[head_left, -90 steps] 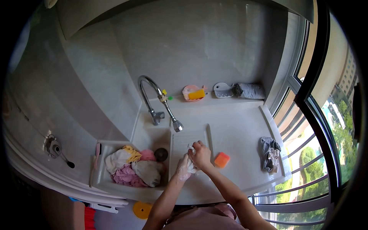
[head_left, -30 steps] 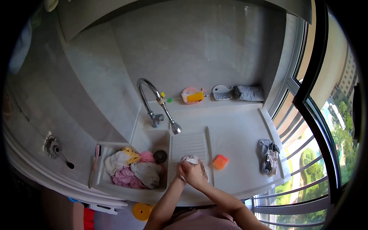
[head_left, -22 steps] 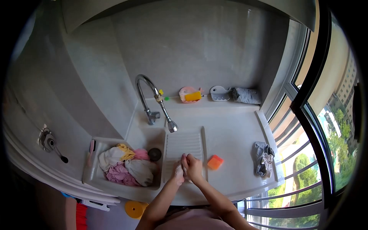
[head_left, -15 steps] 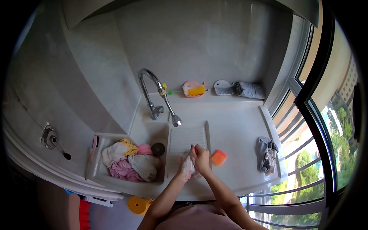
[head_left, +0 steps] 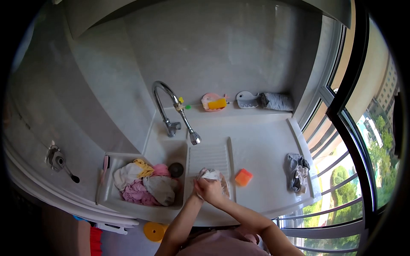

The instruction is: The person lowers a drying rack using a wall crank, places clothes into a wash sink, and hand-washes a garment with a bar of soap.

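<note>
My left hand (head_left: pixel 198 186) and my right hand (head_left: pixel 212 192) are pressed together over the lower part of the ribbed washboard (head_left: pixel 209 155), both closed on a wet whitish cloth (head_left: pixel 211 175). Part of the cloth bulges out beyond the knuckles and to the right of my right hand. My right hand partly covers the left one. To the right of the washboard an orange-pink soap block (head_left: pixel 243 177) lies on the counter. Left of my hands, the sink basin holds a pile of clothes (head_left: pixel 145 183) in white, yellow, pink and grey.
A chrome faucet (head_left: pixel 164 98) arches behind the basin. On the back ledge are a pink dish (head_left: pixel 209 102) with a yellow bar, a grey whale-shaped dish (head_left: pixel 247 100) and a folded grey cloth (head_left: pixel 276 102). Grey garments (head_left: pixel 296 173) lie at the right. A brush (head_left: pixel 103 173) rests on the left rim.
Both hands have shifted slightly down and left, and the right now overlaps the left. More of the cloth shows around them. The whole view has also shifted slightly.
</note>
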Tool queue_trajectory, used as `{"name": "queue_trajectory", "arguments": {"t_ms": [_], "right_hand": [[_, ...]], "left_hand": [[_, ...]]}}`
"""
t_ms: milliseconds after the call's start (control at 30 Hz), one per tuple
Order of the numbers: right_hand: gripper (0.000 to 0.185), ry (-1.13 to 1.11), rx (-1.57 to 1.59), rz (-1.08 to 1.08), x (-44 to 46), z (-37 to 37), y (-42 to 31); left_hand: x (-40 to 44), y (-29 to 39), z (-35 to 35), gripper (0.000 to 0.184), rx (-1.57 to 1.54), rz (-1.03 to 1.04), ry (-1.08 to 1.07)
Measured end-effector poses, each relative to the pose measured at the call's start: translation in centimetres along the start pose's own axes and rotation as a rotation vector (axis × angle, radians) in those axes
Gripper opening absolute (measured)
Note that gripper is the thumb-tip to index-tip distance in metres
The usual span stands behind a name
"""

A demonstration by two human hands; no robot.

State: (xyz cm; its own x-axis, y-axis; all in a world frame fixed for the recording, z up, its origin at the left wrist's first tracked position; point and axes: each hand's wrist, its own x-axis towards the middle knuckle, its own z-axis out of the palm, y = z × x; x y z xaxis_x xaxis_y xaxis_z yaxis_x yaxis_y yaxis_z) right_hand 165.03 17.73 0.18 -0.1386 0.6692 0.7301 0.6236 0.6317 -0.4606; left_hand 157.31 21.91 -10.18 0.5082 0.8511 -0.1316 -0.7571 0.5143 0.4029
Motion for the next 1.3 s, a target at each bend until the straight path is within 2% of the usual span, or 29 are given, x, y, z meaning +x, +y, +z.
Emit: {"name": "queue_trajectory", "arguments": {"t_ms": [67, 100, 133, 200, 233, 267, 333, 367, 400, 467, 500, 567, 600, 667, 733, 800, 833, 867, 933, 967, 1000, 1033, 1067, 1100, 1133, 1200, 1233, 1267, 1300], "right_hand": [[0.027, -0.055, 0.074, 0.297, -0.1, 1.5, 4.2], [0.029, -0.04, 0.005, 0.404, 0.4, 1.5, 5.7], [0.032, -0.01, -0.027, 0.49, 0.5, 1.5, 5.9], [0.033, 0.02, -0.051, 0.363, -0.4, 1.8, 3.9], [0.021, -0.135, -0.01, 0.351, 0.2, -1.6, -1.0], [0.021, -0.169, -0.08, 0.227, 0.9, -3.2, -2.5], [0.036, -0.032, -0.077, 0.236, -0.2, 0.8, 2.5], [0.037, -0.024, -0.079, 0.386, 0.3, 0.9, 4.4], [0.037, -0.049, -0.018, 0.501, 0.8, 0.1, 6.1], [0.033, -0.12, 0.8, 1.042, 0.5, -0.6, 9.8], [0.033, -0.12, 0.799, 1.04, 0.5, -1.0, 9.7], [0.034, -0.337, 1.235, 1.487, 0.2, -1.7, 9.1], [0.034, -0.337, 1.235, 1.483, -0.2, -1.7, 9.4], [0.033, -0.148, 1.263, 0.998, -1.3, -1.4, 9.9], [0.031, -0.12, 1.233, 1.027, 0.0, -2.8, 8.3], [0.03, -0.031, 0.794, 1.0, 1.1, -3.3, 6.2], [0.031, -0.006, 0.734, 0.885, 1.3, -3.0, 3.6], [0.027, -0.07, 0.491, 0.572, 0.9, -2.4, 1.8], [0.024, 0.017, 0.15, 0.05, -0.3, -0.1, 0.1], [0.025, -0.005, 0.065, 0.071, 0.0, 0.1, 1.1], [0.027, -0.03, -0.021, 0.09, 0.8, 0.1, 2.6], [0.03, -0.021, 0.148, 0.348, 1.9, -0.3, 3.6], [0.031, -0.003, 0.113, 0.486, 2.3, -0.1, 5.3], [0.03, 0.003, 0.075, 0.455, 1.7, 0.3, 5.0], [0.029, 0.013, 0.036, 0.417, 1.0, 0.8, 4.6], [0.02, 0.012, 0.0, 0.067, 0.2, -0.2, 0.3], [0.02, -0.018, 0.009, 0.022, -0.2, -0.2, 0.2], [0.019, -0.046, 0.017, -0.026, -0.3, -0.3, 0.3], [0.019, -0.042, 0.064, 0.112, 0.2, -0.1, 1.5]], "left_hand": [[-0.2, -0.6, -0.4, 0.041, 0.183, 0.068, 0.259], [-0.5, -0.4, 3.1, 0.037, 0.249, 0.154, 0.25], [-0.1, -0.4, 2.9, 0.039, 0.268, 0.149, 0.256], [-0.5, 0.2, 2.8, 0.042, 0.239, 0.018, 0.39], [-0.5, 0.4, 2.7, 0.047, 0.066, -0.024, 0.105], [0.1, 0.5, 0.8, 0.049, -0.117, -0.132, 0.008], [-0.7, 0.8, 4.0, 0.048, 0.008, -0.143, 0.233], [-1.1, 0.9, 4.2, 0.044, 0.271, -0.095, 0.388], [-1.6, 0.7, 7.8, 0.035, 0.196, 0.033, 0.34], [-1.3, 0.6, 5.7, 0.029, 0.292, 0.121, 0.3], [-1.7, 1.5, 6.0, 0.025, 0.372, 0.14, 0.255], [-1.9, 2.3, 5.3, 0.025, 0.458, 0.12, 0.217], [-2.0, 2.6, 5.6, 0.025, 0.546, 0.096, 0.182], [-2.4, 2.4, 6.3, 0.024, 0.581, 0.123, 0.217], [-2.7, 2.3, 6.6, 0.022, 0.607, 0.186, 0.243], [-2.0, 2.3, 6.4, 0.024, 0.644, 0.244, 0.319], [-1.6, 2.3, 5.9, 0.028, 0.677, 0.305, 0.4], [-1.1, 2.5, 5.1, 0.039, 0.892, 0.24, 0.448], [-0.1, 1.1, 2.1, 0.046, -0.004, 0.038, -0.029], [0.9, 0.3, 2.0, 0.043, -0.207, -0.186, 0.021], [-1.7, 0.3, 6.5, 0.045, 0.025, 0.051, 0.2], [-0.8, -0.2, 6.0, 0.043, 0.125, 0.108, 0.241], [0.1, -0.7, 5.6, 0.041, 0.224, 0.165, 0.282], [-0.2, -0.5, 7.4, 0.037, 0.245, 0.188, 0.296], [1.3, -1.4, 2.1, 0.035, 0.157, 0.215, 0.004], [4.4, -3.4, -8.3, 0.033, -0.045, 0.144, -0.605], [4.2, -3.6, -7.6, 0.033, -0.047, 0.14, -0.603], [4.5, -4.0, -6.7, 0.033, -0.133, 0.261, -0.573], [4.4, -4.1, -5.0, 0.033, -0.218, 0.38, -0.539]]}}
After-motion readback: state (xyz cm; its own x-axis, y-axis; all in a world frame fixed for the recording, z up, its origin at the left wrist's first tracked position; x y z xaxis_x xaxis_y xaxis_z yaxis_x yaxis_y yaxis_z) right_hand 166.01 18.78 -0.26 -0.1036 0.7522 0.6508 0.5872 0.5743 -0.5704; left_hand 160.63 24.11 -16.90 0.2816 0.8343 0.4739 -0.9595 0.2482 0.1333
